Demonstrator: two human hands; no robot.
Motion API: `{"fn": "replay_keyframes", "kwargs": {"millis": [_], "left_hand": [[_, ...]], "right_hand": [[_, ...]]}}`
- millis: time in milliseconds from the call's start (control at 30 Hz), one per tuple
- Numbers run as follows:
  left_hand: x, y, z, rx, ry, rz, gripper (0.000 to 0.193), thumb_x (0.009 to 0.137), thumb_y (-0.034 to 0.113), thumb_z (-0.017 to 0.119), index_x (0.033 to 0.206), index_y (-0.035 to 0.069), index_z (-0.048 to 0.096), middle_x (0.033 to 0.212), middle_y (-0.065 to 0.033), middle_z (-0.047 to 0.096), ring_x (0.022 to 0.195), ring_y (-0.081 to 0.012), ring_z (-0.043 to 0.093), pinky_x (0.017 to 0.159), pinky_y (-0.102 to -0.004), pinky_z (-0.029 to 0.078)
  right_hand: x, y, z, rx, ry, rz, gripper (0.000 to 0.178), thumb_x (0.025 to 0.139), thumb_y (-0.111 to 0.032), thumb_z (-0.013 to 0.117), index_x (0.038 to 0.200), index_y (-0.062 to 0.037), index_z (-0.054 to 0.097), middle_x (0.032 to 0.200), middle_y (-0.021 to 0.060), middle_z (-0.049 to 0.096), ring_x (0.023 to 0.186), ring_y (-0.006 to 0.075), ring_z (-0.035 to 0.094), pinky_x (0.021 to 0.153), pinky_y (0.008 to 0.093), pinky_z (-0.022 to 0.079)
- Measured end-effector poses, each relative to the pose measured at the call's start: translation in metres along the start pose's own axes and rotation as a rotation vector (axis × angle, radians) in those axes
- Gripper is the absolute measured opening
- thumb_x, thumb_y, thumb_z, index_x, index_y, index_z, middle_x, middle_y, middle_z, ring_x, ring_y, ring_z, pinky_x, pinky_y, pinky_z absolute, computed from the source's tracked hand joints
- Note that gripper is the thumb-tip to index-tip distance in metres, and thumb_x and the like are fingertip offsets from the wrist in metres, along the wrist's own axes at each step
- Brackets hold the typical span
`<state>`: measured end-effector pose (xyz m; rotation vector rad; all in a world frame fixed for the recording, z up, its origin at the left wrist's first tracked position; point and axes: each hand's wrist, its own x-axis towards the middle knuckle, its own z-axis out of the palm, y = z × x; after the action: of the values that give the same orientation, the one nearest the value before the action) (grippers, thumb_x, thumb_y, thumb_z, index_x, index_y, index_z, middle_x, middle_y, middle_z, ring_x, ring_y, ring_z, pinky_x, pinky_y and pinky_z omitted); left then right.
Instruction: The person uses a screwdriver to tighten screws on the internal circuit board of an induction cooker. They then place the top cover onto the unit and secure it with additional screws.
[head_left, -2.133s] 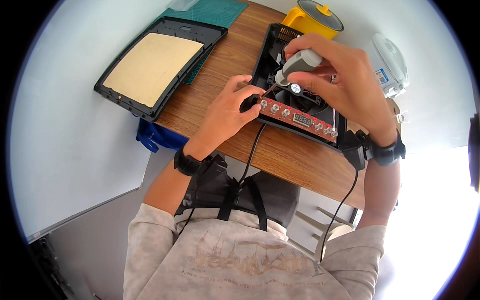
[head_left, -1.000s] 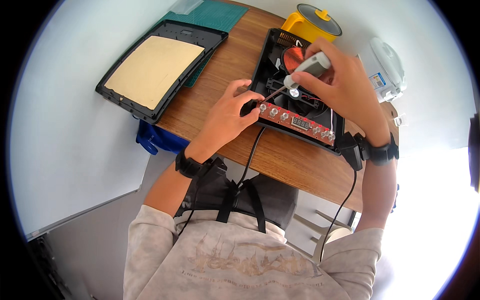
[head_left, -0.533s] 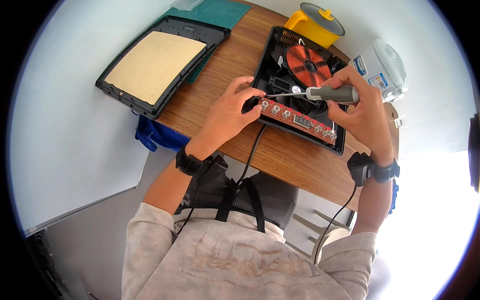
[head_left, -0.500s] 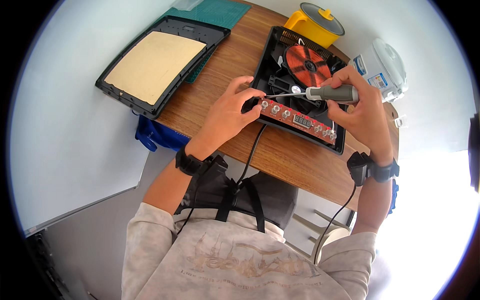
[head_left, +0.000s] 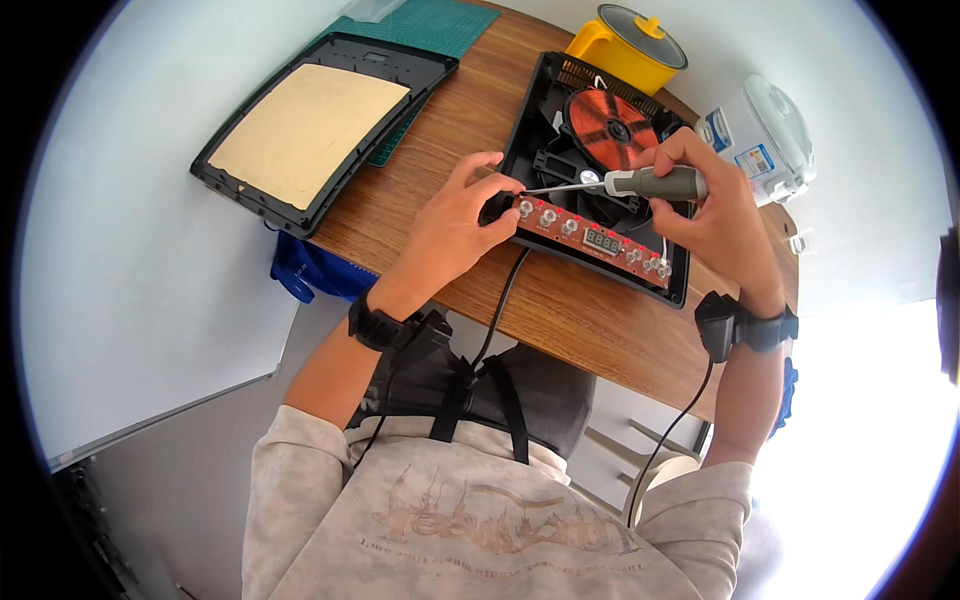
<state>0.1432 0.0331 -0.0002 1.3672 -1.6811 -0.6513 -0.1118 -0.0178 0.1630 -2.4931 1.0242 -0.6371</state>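
On the brown wood-grain table (head_left: 575,312): one open black plastic housing (head_left: 527,112) is lying towards the right, holding one round copper-coloured coil (head_left: 603,118) and one narrow red circuit board (head_left: 558,223).
Board count: six clear round buttons (head_left: 548,217) are flanking one dark digital display (head_left: 602,240), three per side.
Right hand (head_left: 722,205): it is gripping one grey-handled screwdriver (head_left: 655,183), whose metal shaft is pointing left.
Left hand (head_left: 452,222): thumb and index finger are curling round the board's left end; whether they are pinching anything, one cannot tell.
Left panel: one black plastic panel (head_left: 418,68) with one beige sheet (head_left: 310,135) is partly covering green matting (head_left: 440,25).
Hard to see: the screwdriver's tip is blurring into the left fingertips; the right hand is hiding part of the housing.
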Motion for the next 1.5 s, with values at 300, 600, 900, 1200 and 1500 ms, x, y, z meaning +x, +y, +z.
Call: {"fn": "replay_keyframes", "kwargs": {"millis": [300, 600, 900, 1200, 1500], "left_hand": [[0.0, 0.003, -0.002, 0.003, -0.022, -0.021, 0.027, 0.096, 0.026, 0.07, 0.118, 0.011, 0.071, 0.152, -0.008, 0.049, 0.126, -0.0284, 0.06, 0.1, -0.0393, 0.051], [0.001, 0.004, 0.0, 0.027, -0.017, -0.006, 0.026, 0.096, 0.026, 0.071, 0.117, 0.011, 0.07, 0.151, -0.0075, 0.049, 0.121, -0.0283, 0.062, 0.095, -0.0384, 0.053], [0.001, -0.005, 0.003, -0.002, 0.025, 0.035, 0.025, 0.095, 0.027, 0.071, 0.115, 0.012, 0.069, 0.149, -0.0079, 0.05, 0.117, -0.0264, 0.064, 0.088, -0.0381, 0.054], [0.0, -0.006, 0.003, 0.016, 0.036, 0.057, 0.026, 0.095, 0.029, 0.071, 0.117, 0.014, 0.071, 0.145, -0.0066, 0.05, 0.116, -0.0234, 0.066, 0.092, -0.0401, 0.057], [0.001, -0.006, 0.004, 0.075, 0.035, 0.092, 0.03, 0.094, 0.028, 0.072, 0.122, 0.017, 0.073, 0.147, -0.0068, 0.05, 0.118, -0.0243, 0.065, 0.093, -0.04, 0.057]], "right_hand": [[0.029, -0.002, -0.019, -0.228, -0.183, -0.263, 0.028, 0.08, 0.008, 0.072, 0.098, -0.0032, 0.053, 0.096, 0.008, 0.064, 0.087, 0.0301, 0.062, 0.078, 0.0379, 0.05], [0.07, -0.014, -0.015, -0.441, -0.202, -0.511, 0.026, 0.079, 0.009, 0.074, 0.094, -0.003, 0.057, 0.095, 0.0094, 0.066, 0.091, 0.0335, 0.064, 0.079, 0.0437, 0.051], [0.074, -0.024, -0.013, -0.412, -0.285, -0.448, 0.03, 0.074, 0.013, 0.069, 0.099, -0.0019, 0.074, 0.094, 0.0118, 0.07, 0.097, 0.0347, 0.062, 0.084, 0.0438, 0.052], [0.066, -0.052, -0.009, -0.629, -0.318, -0.379, 0.01, 0.088, -0.012, 0.073, 0.09, -0.0022, 0.075, 0.09, 0.0141, 0.072, 0.09, 0.0347, 0.069, 0.083, 0.0439, 0.055], [0.068, -0.065, 0.017, -0.781, -0.182, -0.334, 0.026, 0.091, -0.021, 0.067, 0.075, -0.0002, 0.067, 0.076, 0.019, 0.067, 0.079, 0.037, 0.066, 0.072, 0.0461, 0.054]]}}
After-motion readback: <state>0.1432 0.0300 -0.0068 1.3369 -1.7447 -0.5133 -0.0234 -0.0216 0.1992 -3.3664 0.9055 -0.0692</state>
